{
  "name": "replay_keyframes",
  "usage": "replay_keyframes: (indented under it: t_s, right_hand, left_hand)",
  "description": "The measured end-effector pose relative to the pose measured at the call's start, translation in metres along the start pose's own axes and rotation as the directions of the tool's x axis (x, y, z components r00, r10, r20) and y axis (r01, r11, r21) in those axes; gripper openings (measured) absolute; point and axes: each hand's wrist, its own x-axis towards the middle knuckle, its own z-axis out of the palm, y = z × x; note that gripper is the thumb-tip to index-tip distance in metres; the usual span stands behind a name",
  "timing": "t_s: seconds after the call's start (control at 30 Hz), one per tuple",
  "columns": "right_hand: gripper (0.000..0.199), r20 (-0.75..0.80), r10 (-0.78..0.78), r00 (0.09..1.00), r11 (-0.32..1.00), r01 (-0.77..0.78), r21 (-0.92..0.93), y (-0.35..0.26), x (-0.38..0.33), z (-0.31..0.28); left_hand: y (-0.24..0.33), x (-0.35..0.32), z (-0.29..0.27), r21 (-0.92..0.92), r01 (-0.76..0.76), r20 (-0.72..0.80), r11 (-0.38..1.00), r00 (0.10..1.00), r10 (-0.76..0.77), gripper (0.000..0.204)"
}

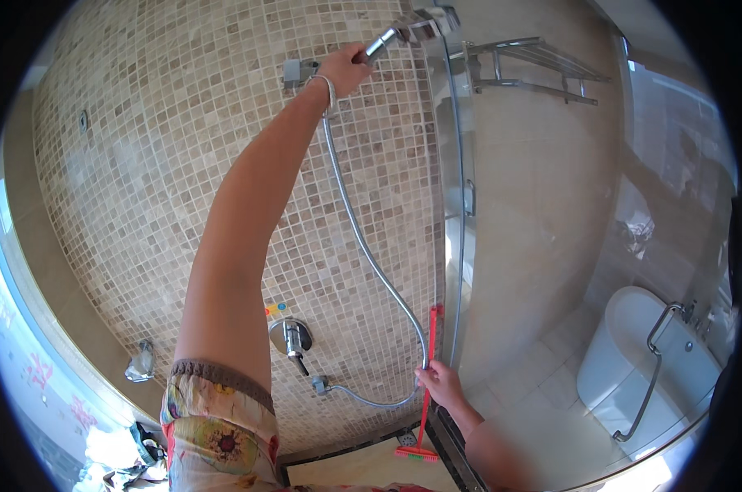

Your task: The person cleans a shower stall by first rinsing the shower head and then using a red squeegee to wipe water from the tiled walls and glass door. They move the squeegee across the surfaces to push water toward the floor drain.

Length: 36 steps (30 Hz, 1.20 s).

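My left hand point(344, 67) is raised high and closed around the handle of a chrome shower head point(385, 38), close to its wall bracket point(299, 71). A silver hose point(363, 246) hangs from it down the mosaic wall and loops to an outlet point(319, 384) low on the wall. My right hand point(441, 384) is low, by the edge of the glass door. It grips the thin shaft of a red-handled floor scraper point(431, 344), whose red head point(416, 451) rests on the shower floor. The hose passes right beside this hand.
A chrome mixer tap point(290, 336) sticks out of the tiled wall below my left arm. The curved glass shower door point(451, 189) stands to the right, with a metal towel rack point(535, 61) beyond it. A white bathtub point(633, 369) with a grab rail lies at lower right.
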Motion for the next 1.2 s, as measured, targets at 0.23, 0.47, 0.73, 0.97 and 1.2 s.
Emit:
replay_keyframes:
  t_s: [0.23, 0.47, 0.73, 0.97, 1.2]
  right_hand:
    - [0.015, -0.017, -0.028, 0.999, 0.999, 0.028, 0.015, -0.025, 0.016, -0.009]
    - [0.014, -0.006, 0.016, 1.000, 1.000, -0.016, 0.005, -0.016, 0.021, -0.008]
    - [0.013, 0.032, -0.002, 0.999, 1.000, 0.001, 0.017, -0.006, 0.032, 0.003]
    - [0.014, 0.061, 0.030, 0.998, 0.999, -0.032, 0.037, 0.004, 0.034, 0.013]
    - [0.013, 0.111, 0.027, 0.993, 1.000, -0.028, 0.004, -0.007, 0.049, 0.025]
  left_hand:
    - [-0.030, 0.054, -0.021, 0.036, 0.002, -0.094, 0.999, 0.996, 0.001, 0.025]
    - [-0.034, 0.067, -0.037, -0.077, 0.039, -0.135, 0.996, 0.990, -0.049, 0.025]
    - [-0.036, 0.068, -0.040, 0.200, 0.020, -0.059, 0.980, 0.998, -0.008, 0.030]
    - [-0.038, 0.060, -0.032, 0.305, -0.079, 0.041, 0.949, 0.997, 0.070, 0.030]
    - [0.001, 0.057, -0.045, 0.258, -0.087, -0.055, 0.962, 0.993, 0.105, 0.020]
